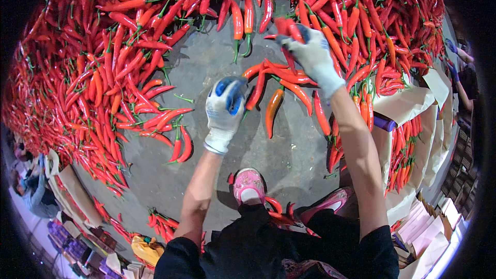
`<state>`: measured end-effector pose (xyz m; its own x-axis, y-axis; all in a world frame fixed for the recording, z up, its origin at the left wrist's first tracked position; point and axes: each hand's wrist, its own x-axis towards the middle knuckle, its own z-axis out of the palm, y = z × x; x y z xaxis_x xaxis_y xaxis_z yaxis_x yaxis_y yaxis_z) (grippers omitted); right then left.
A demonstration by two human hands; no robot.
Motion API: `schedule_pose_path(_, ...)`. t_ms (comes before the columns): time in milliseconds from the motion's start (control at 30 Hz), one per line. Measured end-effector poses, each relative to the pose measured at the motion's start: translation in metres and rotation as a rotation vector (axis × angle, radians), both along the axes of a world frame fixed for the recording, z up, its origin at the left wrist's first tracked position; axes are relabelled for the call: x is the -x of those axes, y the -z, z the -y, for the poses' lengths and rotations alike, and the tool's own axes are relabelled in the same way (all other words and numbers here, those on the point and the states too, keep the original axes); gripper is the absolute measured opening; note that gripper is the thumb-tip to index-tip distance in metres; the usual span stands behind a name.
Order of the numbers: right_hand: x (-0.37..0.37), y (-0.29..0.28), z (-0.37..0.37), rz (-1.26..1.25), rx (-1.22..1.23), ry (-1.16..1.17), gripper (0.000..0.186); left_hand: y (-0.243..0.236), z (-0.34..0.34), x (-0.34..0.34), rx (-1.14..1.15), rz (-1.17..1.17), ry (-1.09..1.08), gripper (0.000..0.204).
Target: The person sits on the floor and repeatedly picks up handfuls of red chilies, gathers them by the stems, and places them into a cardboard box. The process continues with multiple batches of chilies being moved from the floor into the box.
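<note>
My right hand (pixel 311 58), in a white glove with blue coating, is closed around several red chili peppers (pixel 287 29), slightly smeared by motion. My left hand (pixel 226 106), gloved alike, has its fingers curled over the grey floor (pixel 206 67); whatever they hold, if anything, is hidden. Just right of it lies a loose cluster of red chilies (pixel 257 92), with an orange-green chili (pixel 274 111) pointing toward me. Two chilies with green stems (pixel 248 18) lie beyond, at the edge of the far heap.
A large heap of red chilies (pixel 103 72) curves around the left, far side and right. Open paper bags (pixel 403 104) stand at my right, one holding chilies (pixel 404 155). My pink shoes (pixel 249 185) are on the floor. Other people (pixel 39 194) are at the far left and far right (pixel 465 80).
</note>
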<state>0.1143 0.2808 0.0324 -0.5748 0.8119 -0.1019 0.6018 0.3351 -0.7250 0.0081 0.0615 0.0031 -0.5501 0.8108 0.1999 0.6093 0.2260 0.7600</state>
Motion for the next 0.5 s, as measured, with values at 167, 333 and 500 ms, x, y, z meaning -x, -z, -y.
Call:
schedule_pose_path(167, -0.062, -0.013, 0.013, -0.377, 0.849, 0.242, 0.022, 0.011, 0.005, 0.004, 0.252, -0.616, 0.451, 0.047)
schedule_pose_path(333, -0.132, -0.003, 0.026, -0.162, 0.891, 0.221, 0.028, 0.019, -0.007, 0.022, 0.206, -0.725, 0.735, 0.033)
schedule_pose_path(500, -0.162, -0.035, 0.042, 0.068, 0.325, 0.083, 0.034, -0.004, -0.014, 0.041, 0.152, -0.875, 0.817, 0.037)
